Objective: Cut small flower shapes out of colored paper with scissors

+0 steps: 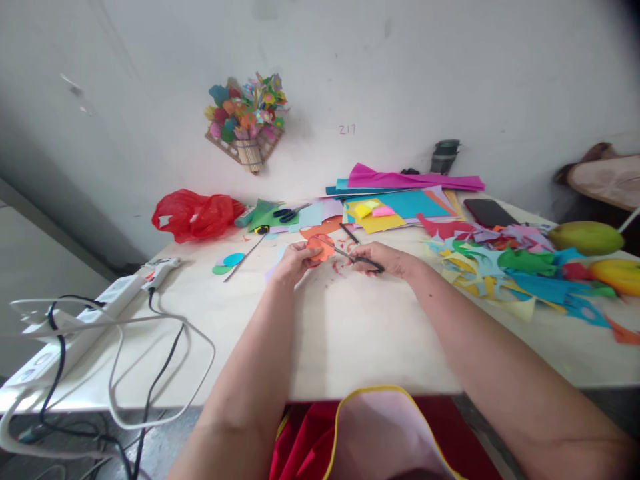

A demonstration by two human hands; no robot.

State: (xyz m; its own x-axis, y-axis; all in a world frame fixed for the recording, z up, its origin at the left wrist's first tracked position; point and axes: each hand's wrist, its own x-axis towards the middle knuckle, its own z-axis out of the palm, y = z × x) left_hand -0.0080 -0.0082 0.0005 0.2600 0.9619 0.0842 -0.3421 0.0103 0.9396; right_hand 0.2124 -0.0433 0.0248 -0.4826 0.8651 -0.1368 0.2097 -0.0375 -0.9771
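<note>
Over the middle of the table, my left hand [296,261] pinches a small rounded piece of orange paper [321,248] by its left side. My right hand [373,258] is closed around the black handles of a pair of scissors [345,253]. Their blades point left and meet the orange paper; whether they are parted is too small to tell. Small red and orange snippets lie on the table just below the scissors. Behind my hands is a larger orange sheet [323,229], and a dark pen-like stick [349,233] lies beside it.
Left are paper circles [233,259], a red plastic bag [197,215], other scissors [291,213] and a power strip [115,293] with loose cables. Coloured sheets [400,203] lie at the back. To the right are paper scraps [525,273], a phone [489,213] and a green fruit [584,238].
</note>
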